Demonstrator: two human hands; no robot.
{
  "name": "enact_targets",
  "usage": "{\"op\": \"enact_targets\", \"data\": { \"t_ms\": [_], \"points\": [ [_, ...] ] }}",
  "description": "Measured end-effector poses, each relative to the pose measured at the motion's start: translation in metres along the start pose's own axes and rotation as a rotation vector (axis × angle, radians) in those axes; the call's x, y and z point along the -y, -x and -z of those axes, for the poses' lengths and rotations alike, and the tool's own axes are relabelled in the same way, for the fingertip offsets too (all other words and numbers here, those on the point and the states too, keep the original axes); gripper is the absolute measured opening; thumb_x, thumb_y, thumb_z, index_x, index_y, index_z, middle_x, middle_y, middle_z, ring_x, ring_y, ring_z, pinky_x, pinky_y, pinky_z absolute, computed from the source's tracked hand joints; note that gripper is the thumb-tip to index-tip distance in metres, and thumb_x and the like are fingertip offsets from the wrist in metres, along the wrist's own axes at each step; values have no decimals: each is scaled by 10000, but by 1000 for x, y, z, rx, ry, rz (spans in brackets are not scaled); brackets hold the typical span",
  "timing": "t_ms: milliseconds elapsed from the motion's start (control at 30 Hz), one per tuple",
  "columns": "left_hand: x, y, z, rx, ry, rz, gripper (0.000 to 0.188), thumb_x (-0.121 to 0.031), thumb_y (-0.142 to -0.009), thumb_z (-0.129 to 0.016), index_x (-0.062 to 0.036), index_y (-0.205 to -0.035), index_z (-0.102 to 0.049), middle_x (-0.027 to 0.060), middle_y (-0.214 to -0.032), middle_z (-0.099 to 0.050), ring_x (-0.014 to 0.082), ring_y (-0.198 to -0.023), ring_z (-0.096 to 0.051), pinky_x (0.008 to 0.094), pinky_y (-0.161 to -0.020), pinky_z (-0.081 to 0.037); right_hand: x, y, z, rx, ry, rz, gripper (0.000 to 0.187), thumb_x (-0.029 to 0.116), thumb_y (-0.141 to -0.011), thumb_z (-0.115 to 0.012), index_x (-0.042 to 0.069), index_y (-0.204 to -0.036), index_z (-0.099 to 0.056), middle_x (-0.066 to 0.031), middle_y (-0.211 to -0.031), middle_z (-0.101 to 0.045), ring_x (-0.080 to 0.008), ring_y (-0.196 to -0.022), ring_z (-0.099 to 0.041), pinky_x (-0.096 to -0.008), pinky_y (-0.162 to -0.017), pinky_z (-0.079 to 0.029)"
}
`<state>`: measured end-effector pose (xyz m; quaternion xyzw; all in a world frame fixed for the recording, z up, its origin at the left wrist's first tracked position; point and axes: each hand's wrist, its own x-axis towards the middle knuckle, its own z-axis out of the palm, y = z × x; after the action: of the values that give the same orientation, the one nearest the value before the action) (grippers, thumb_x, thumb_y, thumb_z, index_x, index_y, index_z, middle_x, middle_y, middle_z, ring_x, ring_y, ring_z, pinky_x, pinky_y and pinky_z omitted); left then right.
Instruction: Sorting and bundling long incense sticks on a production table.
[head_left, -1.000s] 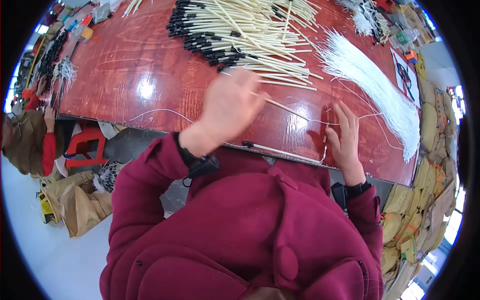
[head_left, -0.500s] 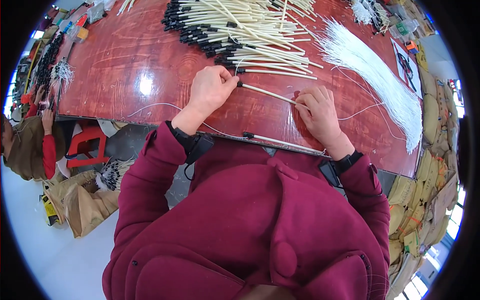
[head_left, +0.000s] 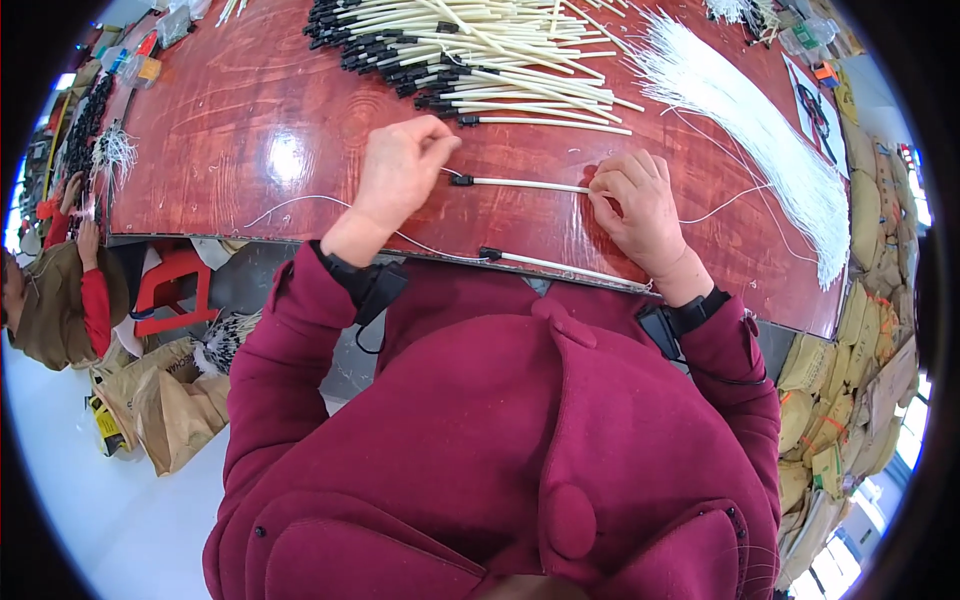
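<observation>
My right hand (head_left: 635, 212) pinches the right end of a thin cream tube (head_left: 530, 183) with a black end piece (head_left: 461, 180) on its left. Just up and left of that end piece is my left hand (head_left: 402, 165), thumb and forefinger drawn together. A short bit of white string runs from the end piece toward those fingers, and they appear to grip it. Along the near table edge lies a second cream tube (head_left: 570, 268) with a black end piece, and a white string (head_left: 410, 241) trails left from it, passing under my left wrist.
A large heap of cream tubes with black ends (head_left: 480, 60) covers the far middle of the red table (head_left: 220, 150). A fanned bundle of white strings (head_left: 760, 150) lies at right. At far left, another person (head_left: 75, 285) works near a red stool (head_left: 175, 290). Sacks (head_left: 835, 400) are stacked at right.
My left hand has moved left, off the black end piece, with string now showing between them. The held tube lies more level. My right hand has kept its hold on the tube's end.
</observation>
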<state>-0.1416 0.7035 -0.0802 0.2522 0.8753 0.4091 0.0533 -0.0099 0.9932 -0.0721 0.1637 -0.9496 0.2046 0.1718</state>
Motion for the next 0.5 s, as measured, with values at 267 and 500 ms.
{"op": "enact_targets", "data": {
  "t_ms": [267, 500],
  "points": [
    [16, 21, 39, -87, -159, -45, 152, -181, -948, -682, -42, -1010, -677, 161, -800, -681, 391, -761, -670, 437, -670, -519, -1, 16, 11, 32, -49, -45, 149, 33, -768, -747, 95, -853, -642, -24, -954, -645, -241, -922, -584, -377, -849, -416],
    [-6, 18, 23, 341, -316, -227, 119, -160, -954, -655, -45, -967, -628, 151, -878, -636, 380, -857, -650, 442, -704, -515, -1, 13, 12, 70, -63, -62, 142, 28, -772, -749, 86, -849, -644, -31, -955, -645, -243, -934, -592, -382, -857, -422]
  ]
}}
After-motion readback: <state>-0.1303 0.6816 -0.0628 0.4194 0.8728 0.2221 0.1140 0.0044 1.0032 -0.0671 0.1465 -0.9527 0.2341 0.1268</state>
